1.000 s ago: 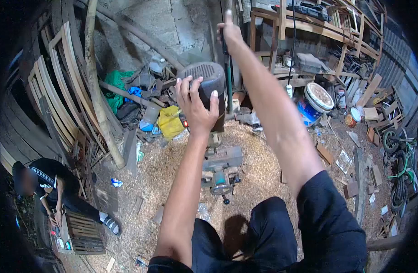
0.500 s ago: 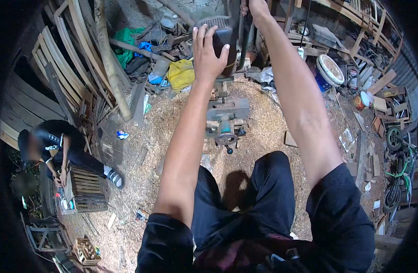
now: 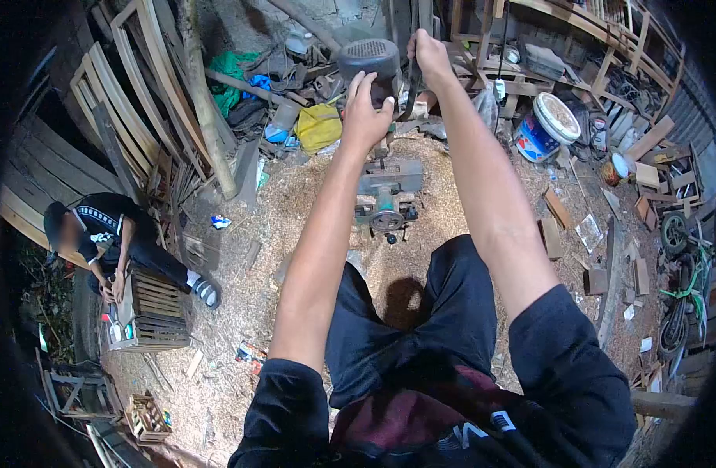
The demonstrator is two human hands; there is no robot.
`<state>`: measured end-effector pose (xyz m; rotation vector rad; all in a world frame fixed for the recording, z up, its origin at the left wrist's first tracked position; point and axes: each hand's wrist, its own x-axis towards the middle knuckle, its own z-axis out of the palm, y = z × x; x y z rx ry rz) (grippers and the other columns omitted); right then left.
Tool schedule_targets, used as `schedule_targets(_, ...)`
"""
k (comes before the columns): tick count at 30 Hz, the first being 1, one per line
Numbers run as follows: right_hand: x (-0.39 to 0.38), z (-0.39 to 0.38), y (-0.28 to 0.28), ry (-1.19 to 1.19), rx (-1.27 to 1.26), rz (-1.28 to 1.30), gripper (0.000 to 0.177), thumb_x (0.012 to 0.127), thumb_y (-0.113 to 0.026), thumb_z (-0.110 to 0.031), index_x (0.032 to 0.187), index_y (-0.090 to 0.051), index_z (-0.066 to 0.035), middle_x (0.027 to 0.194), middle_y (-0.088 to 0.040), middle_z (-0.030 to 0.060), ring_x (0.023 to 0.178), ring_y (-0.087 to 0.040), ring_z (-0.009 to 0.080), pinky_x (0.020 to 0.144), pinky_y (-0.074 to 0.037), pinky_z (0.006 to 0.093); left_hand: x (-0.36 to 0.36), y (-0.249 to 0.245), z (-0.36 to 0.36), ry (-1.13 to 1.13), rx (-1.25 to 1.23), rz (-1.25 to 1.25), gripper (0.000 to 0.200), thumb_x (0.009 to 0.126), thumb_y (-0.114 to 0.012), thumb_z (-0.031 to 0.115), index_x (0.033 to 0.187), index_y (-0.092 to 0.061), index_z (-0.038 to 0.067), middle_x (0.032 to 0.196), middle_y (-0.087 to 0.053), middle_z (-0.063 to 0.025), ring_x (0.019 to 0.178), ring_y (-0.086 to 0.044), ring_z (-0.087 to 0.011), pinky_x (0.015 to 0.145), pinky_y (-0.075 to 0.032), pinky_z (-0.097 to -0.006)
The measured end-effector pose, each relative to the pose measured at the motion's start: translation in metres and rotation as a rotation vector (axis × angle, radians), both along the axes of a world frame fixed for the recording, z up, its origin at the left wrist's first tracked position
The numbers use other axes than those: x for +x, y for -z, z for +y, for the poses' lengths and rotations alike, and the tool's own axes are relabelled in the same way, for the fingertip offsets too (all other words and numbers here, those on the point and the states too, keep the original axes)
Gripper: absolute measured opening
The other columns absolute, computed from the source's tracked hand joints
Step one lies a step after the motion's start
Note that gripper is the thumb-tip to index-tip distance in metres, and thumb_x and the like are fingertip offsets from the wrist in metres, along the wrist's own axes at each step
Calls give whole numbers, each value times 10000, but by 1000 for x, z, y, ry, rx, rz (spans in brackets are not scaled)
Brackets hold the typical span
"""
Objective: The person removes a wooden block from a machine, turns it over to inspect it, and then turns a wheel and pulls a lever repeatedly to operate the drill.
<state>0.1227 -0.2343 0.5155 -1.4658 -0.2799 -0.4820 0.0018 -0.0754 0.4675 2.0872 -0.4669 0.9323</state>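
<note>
A dark motor (image 3: pixel 368 54) with a perforated round top stands upright on a machine in front of me. My left hand (image 3: pixel 366 117) rests against its near side, fingers spread and thumb apart, not wrapped around it. To the right and higher, my right hand (image 3: pixel 430 61) is closed around the upper end of a dark, narrow bar (image 3: pixel 412 93) beside the motor; its grip is partly hidden. Below the motor sits the machine's vise-like metal table (image 3: pixel 391 178) with a round handwheel (image 3: pixel 387 221).
Wood shavings cover the floor (image 3: pixel 288 210). At left, a person (image 3: pixel 112 242) sits handling something on a slatted crate (image 3: pixel 159 308). Curved wooden pieces (image 3: pixel 116 101) lean at the left. A white-and-blue bucket (image 3: pixel 547 129), wood offcuts and a small green bike (image 3: pixel 682 292) are at right.
My right hand has come lower in view and nearer the motor, still closed. My left hand has shifted slightly down and right on the motor. The whole view has tilted a little.
</note>
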Motion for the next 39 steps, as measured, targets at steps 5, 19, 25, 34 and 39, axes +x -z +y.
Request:
schedule_targets(5,-16,3,11,47,51,-52,396,889,-464,-338,685,-592,-24,634,-553,30,624,-496,130,588,-390,309,-29,2,9,17,-15,-69,464,803,-670,135,1230,-541,6,1268,-531,-208,1200,-512,-351,1037,-392,-395)
schedule_targets(19,-63,7,27,-51,157,-159,313,925,-485,-216,653,-513,-63,638,-456,-32,622,-397,75,567,-310,259,-64,30,5,33,-229,26,369,810,-635,64,1167,-583,-14,1183,-580,-180,1142,-550,-309,1009,-407,-375)
schedule_targets(25,-77,8,49,-47,209,-194,292,925,-487,-170,656,-497,-57,647,-441,-35,630,-387,69,578,-308,248,-62,41,0,85,-334,98,330,858,-619,65,1181,-587,4,1185,-582,-139,1119,-564,-242,969,-433,-346)
schedule_targets(34,-95,8,71,-79,258,-216,286,924,-505,-162,667,-490,-37,677,-435,-39,650,-376,55,588,-294,231,-52,65,8,147,-401,174,308,913,-577,38,1218,-560,-4,1216,-543,-92,1073,-582,-165,910,-504,-310)
schedule_targets(39,-98,5,72,-80,176,-210,287,922,-478,-185,678,-483,-33,711,-490,18,705,-445,126,698,-338,269,-58,69,14,135,-411,156,314,916,-578,37,1226,-555,-4,1215,-554,-93,1060,-594,-169,914,-506,-313)
